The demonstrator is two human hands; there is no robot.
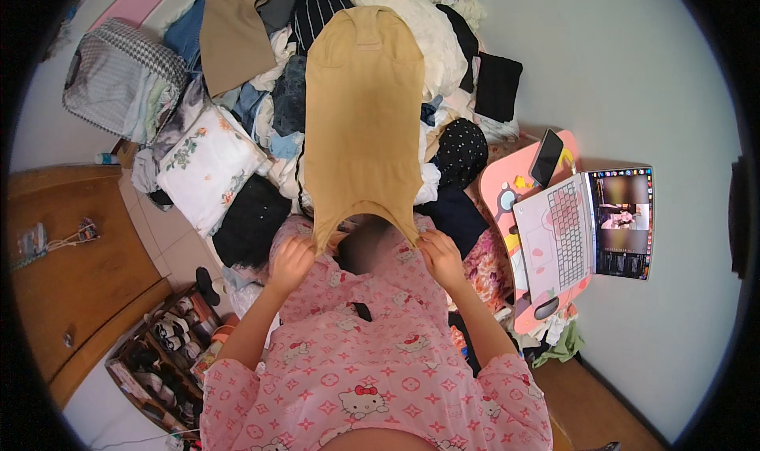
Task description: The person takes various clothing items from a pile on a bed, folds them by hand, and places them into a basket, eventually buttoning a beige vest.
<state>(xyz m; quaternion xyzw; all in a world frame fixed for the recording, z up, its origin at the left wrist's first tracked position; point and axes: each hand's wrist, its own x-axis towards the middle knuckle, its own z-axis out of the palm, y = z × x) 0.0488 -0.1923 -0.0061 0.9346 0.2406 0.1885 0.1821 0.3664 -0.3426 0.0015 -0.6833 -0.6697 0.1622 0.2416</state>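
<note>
A tan sleeveless bodysuit [365, 124] lies stretched out before me over the piled clothes, with its curved opening at the near end. My left hand [293, 261] pinches the left corner of that end, just above my lap. At the right corner, my right hand [440, 258] grips the fabric in the same way. Moulded cups and a narrow band show at the bodysuit's far end. Dark folded cloth [252, 219] rests left of my left hand, and a navy garment [454, 216] lies close beyond my right hand.
A pink lap table [496, 178] on the right carries a laptop [555, 231], a phone [546, 157] and a mouse [546, 308]. To the left are a white floral pillow [208, 154], a houndstooth storage bag [127, 77], a wooden door [77, 237] and a shoe rack [160, 356].
</note>
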